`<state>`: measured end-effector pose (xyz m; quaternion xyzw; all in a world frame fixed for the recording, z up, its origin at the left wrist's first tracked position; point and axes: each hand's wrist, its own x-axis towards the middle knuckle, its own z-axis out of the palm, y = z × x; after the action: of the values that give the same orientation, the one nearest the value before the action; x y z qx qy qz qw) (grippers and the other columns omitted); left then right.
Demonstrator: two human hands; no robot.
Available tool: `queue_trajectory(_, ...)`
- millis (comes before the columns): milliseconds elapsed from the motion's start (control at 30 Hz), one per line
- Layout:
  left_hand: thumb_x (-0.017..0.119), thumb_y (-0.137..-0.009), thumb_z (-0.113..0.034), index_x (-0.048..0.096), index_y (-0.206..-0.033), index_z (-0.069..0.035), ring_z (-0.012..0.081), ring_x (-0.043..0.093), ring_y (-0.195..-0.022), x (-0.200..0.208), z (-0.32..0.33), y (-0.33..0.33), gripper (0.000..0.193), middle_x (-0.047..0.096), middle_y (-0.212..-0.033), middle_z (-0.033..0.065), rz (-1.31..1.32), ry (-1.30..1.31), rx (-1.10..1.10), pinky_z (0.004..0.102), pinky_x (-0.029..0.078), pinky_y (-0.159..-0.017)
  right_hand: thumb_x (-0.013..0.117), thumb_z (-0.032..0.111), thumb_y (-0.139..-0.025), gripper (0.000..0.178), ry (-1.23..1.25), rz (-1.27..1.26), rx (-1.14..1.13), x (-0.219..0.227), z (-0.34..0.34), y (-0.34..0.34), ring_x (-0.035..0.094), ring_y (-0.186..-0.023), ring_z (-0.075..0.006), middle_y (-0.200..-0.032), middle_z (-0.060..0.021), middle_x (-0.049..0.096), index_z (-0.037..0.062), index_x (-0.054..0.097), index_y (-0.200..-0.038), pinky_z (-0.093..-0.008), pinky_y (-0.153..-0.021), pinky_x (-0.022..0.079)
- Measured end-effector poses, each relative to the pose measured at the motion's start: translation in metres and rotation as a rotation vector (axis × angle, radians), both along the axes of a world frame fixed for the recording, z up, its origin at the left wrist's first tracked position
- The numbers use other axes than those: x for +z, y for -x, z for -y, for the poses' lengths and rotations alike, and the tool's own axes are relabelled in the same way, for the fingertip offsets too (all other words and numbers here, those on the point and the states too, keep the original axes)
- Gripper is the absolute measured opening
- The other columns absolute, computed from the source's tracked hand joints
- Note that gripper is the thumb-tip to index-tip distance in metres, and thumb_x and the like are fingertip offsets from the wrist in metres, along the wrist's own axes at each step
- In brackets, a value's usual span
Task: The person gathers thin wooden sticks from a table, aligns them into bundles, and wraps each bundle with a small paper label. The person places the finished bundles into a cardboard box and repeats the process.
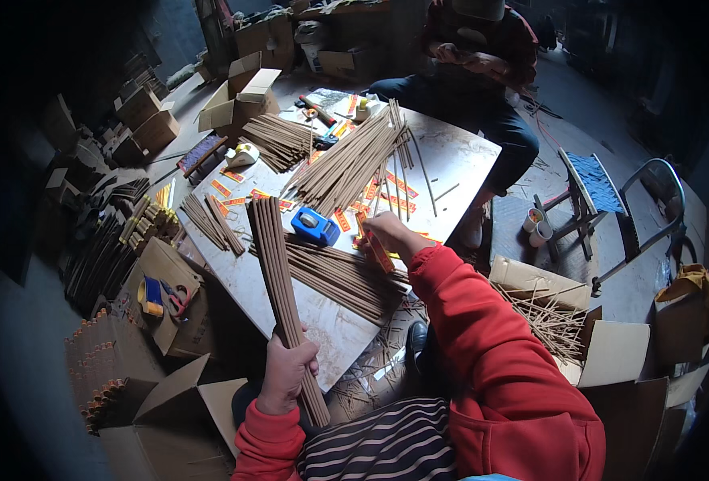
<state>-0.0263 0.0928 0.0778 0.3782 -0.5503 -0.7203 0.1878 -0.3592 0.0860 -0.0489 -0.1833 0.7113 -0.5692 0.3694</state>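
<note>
My left hand (pixel 289 370) is wrapped round a bundle of long brown incense sticks (pixel 273 276), which stands up at a slight tilt over the table's near edge. In my right hand (pixel 395 235), a red and yellow paper label (pixel 379 253) is pinched and hangs down from the fingers. Between the two hands a blue tape dispenser (pixel 315 227) rests on the white table (pixel 322 341). Loose sticks (pixel 340 276) lie just behind the bundle, partly under my right hand. A larger pile of sticks (pixel 346 168) spreads farther back, with red and yellow labels (pixel 342 220) scattered round it.
Across the table sits another person (pixel 483 64), both hands raised together. A white tape dispenser (pixel 243 155) stands at the far left. An open carton of broken sticks (pixel 543 321) is at my right, near a blue-seated stool (pixel 593 180). Scissors (pixel 180 301) lie on a carton at left.
</note>
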Motion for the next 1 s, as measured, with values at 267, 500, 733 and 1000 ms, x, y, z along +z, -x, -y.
queue_trajectory(267, 0.059, -0.072, 0.0, 0.043, -0.099, 0.0, 0.0102, 0.048, -0.043, -0.002, 0.001, -0.012, 0.032, 0.048, -0.061, 0.003, -0.014, 0.005, -0.031, 0.0242, 0.04, -0.039, 0.044, 0.005, -0.084, 0.01, 0.266, 0.544, 0.044, 0.025, -0.006, -0.015, 0.059, -0.065, -0.0259, -0.072, -0.0164, 0.056, -0.0037, 0.048, -0.082, -0.0348, -0.06, 0.05)
queue_trajectory(500, 0.06, -0.071, -0.001, 0.044, -0.096, 0.0, 0.0089, 0.046, -0.045, -0.001, 0.004, -0.016, 0.03, 0.048, -0.066, 0.0031, -0.012, -0.009, -0.053, 0.0232, 0.04, -0.041, 0.046, 0.006, -0.082, 0.012, 0.268, 0.214, 0.132, 0.042, -0.011, -0.019, 0.06, -0.075, -0.0292, -0.081, -0.0198, 0.055, -0.0056, 0.044, -0.085, -0.0395, -0.068, 0.052)
queue_trajectory(733, 0.061, -0.073, -0.002, 0.044, -0.1, -0.001, 0.0071, 0.046, -0.046, 0.015, 0.0, -0.02, 0.031, 0.046, -0.064, 0.0003, 0.006, 0.04, -0.131, 0.0215, 0.039, -0.041, 0.052, 0.003, -0.081, 0.008, 0.28, 0.009, 0.311, 0.122, -0.047, -0.072, 0.054, -0.057, -0.0128, -0.071, -0.0096, 0.055, -0.0036, 0.05, -0.084, -0.0247, -0.056, 0.049)
queue_trajectory(1000, 0.057, -0.072, 0.0, 0.044, -0.099, 0.001, 0.0074, 0.047, -0.048, 0.019, -0.013, -0.032, 0.031, 0.048, -0.067, 0.0014, 0.048, 0.156, -0.181, 0.021, 0.039, -0.042, 0.063, 0.026, -0.085, 0.023, 0.212, 0.055, 0.545, 0.156, -0.116, -0.206, 0.042, -0.047, -0.0016, -0.061, 0.0007, 0.053, 0.0037, 0.059, -0.084, -0.0153, -0.042, 0.028)
